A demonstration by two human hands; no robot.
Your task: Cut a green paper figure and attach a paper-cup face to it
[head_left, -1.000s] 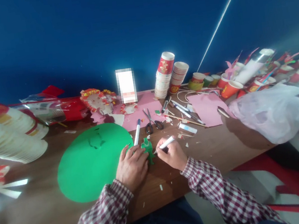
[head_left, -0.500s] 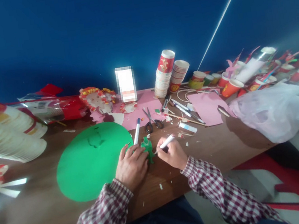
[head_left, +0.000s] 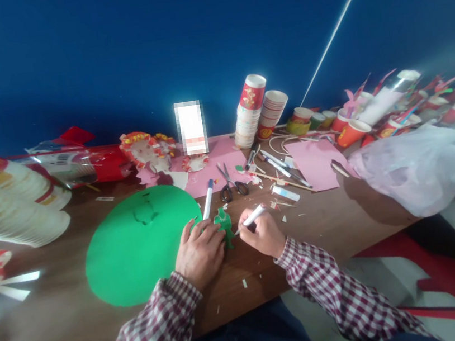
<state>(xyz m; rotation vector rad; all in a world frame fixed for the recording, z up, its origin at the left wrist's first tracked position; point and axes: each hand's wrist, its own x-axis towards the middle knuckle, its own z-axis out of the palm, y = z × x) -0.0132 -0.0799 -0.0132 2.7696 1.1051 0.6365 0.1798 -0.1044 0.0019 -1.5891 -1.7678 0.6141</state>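
Observation:
A small green paper cutout [head_left: 225,225] lies on the brown table [head_left: 63,323] between my hands. My left hand [head_left: 199,251] rests flat with fingers spread, pressing the cutout's left side. My right hand [head_left: 262,235] is closed on a white marker [head_left: 253,217], its tip touching the cutout's right edge. A large green paper circle [head_left: 136,245] with a hole cut in it lies just left of my left hand. A second white marker with a blue cap [head_left: 208,200] lies beyond my left fingers.
Black-handled scissors [head_left: 230,187] lie on pink paper [head_left: 215,173] behind the cutout. Stacked paper cups [head_left: 253,111] stand at the back; more cups [head_left: 351,131] and a white plastic bag [head_left: 416,169] are on the right. Paper plates [head_left: 9,215] pile up at left. Scraps litter the table.
Almost nothing has changed; both hands stay at the green cutout, with the marker tip shifting only slightly.

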